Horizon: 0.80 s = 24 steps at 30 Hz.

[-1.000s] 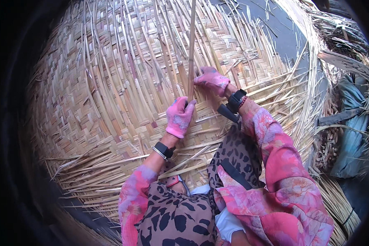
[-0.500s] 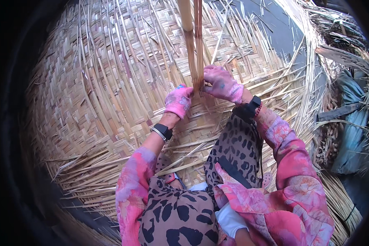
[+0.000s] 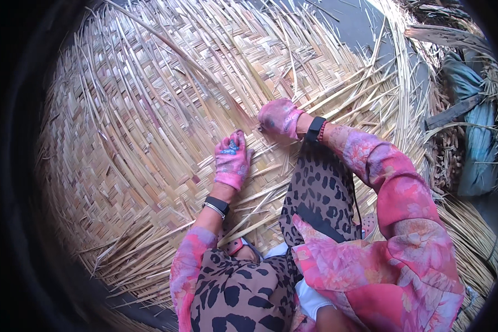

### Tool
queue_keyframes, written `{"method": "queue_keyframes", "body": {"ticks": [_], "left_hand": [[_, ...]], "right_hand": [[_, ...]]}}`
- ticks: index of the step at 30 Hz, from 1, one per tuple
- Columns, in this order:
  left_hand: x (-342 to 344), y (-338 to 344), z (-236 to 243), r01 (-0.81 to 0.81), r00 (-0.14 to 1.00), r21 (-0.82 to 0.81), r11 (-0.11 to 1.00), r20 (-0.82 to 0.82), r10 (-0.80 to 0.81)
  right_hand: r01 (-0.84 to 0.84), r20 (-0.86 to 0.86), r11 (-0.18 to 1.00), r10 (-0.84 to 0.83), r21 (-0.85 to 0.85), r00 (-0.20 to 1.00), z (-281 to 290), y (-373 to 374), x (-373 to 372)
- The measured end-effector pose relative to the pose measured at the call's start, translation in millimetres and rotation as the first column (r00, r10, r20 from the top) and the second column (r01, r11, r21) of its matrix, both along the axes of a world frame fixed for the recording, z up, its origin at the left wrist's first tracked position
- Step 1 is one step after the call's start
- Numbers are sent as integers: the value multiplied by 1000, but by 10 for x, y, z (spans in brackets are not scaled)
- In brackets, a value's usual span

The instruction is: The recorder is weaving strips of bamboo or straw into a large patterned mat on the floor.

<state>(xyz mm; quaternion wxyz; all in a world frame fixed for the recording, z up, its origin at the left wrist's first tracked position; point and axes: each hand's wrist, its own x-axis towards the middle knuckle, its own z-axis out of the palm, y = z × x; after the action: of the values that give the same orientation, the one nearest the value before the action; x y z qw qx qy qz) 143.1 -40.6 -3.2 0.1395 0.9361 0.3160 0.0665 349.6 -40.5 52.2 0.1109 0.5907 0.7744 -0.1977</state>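
A large woven mat of pale, flat plant strips [image 3: 166, 149] lies spread beneath both hands. My left hand [image 3: 232, 160], in a pink glove with a blue patch, rests on the weave with its fingers curled and close together. To its right, my right hand [image 3: 280, 118], in a stained pink glove, is closed like a fist low over the mat. What either hand grips is hidden under the fingers. A long loose strip [image 3: 191, 61] slants over the mat from the far left toward the gap between my hands.
Loose strip ends fringe the mat's near left edge [image 3: 133, 260] and right side. A bundle of strips [image 3: 476, 238] lies at the near right. Farther right are a blue plastic wrap [image 3: 478, 133] and a piece of wood [image 3: 454, 112]. My knee rises behind the right hand.
The upright strips between my hands have come down onto the mat. My left hand has moved nearer to me, and my right hand has shifted slightly left and closed into a fist.
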Motion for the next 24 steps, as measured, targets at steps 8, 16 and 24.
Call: {"method": "queue_keyframes", "body": {"ticks": [8,16,24], "left_hand": [[-60,-362,106,102,994,-204,974,49,-94],[-626,-465,343,81,980,-516,853,199,27],[-1573,-560,614,-309,817,-770,558,85,570]], "right_hand": [[-24,63,986,14,163,998,296,-296,390],[311,-74,737,-336,601,939,1001,-1500,1001],[917,-177,-140,-981,374,-77,250,-4005,2270]]}}
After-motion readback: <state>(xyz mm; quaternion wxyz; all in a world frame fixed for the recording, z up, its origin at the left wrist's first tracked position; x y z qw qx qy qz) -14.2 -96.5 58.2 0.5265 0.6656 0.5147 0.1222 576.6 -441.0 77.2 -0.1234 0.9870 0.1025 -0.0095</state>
